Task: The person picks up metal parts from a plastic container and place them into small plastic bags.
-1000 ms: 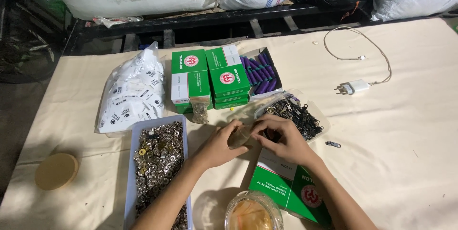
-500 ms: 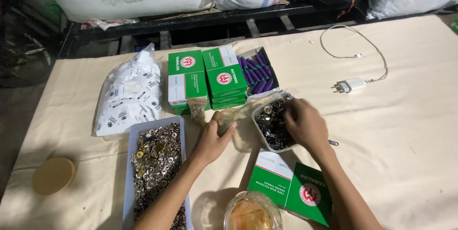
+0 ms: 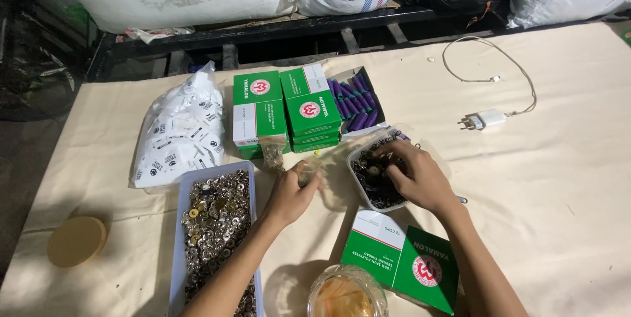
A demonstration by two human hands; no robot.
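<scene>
**Two hands sorting small metal fasteners at a cloth-covered tabletop**

Seen from above, the right hand (image 3: 414, 175) reaches into a clear plastic tub of small dark metal fasteners (image 3: 373, 182), its fingers curled down among the pieces; whether they pinch one cannot be told. The left hand (image 3: 292, 192) rests just left of the tub, fingers closed around a small clear plastic bag (image 3: 328, 159) that stretches toward the tub's rim.

Both hands work near the middle of the cream cloth tabletop (image 3: 559, 179). Beside the left forearm lies a long white tray of silver and brass snap buttons (image 3: 217, 225). Behind the hands stands a stack of green and white cardboard boxes (image 3: 286, 110), with an open box of purple thread spools (image 3: 355, 100) touching it on the right. A clear bag of white printed labels (image 3: 177, 136) lies to the left of the boxes.

Nearer the viewer, a flat green and white box (image 3: 404, 258) lies below the tub, and a clear round container (image 3: 345, 294) sits at the bottom edge. A tan round lid (image 3: 77, 241) lies far left. A white charger with its cable (image 3: 486, 118) lies far right.
</scene>
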